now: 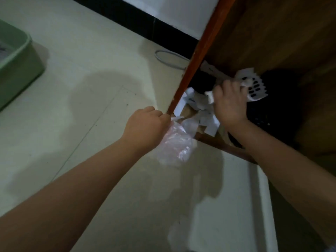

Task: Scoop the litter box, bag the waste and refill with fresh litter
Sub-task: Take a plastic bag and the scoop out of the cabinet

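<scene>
Head view: at center, the left hand (145, 124) pinches a thin clear plastic bag (174, 144), limp, light and likely slippery, best held at its gathered mouth. Right of center, the right hand (229, 104) grips the stiff white slotted scoop (254, 86) beneath a wooden bench (209, 44), whose edge crowds it. Open floor (91, 79) leads to the green litter box (20, 62) at upper left.

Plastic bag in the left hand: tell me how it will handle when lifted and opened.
The plastic bag looks thin and crumpled, so it is probably floppy and very light. It hangs limp below the left hand, so it likely needs both hands to hold open.
</scene>
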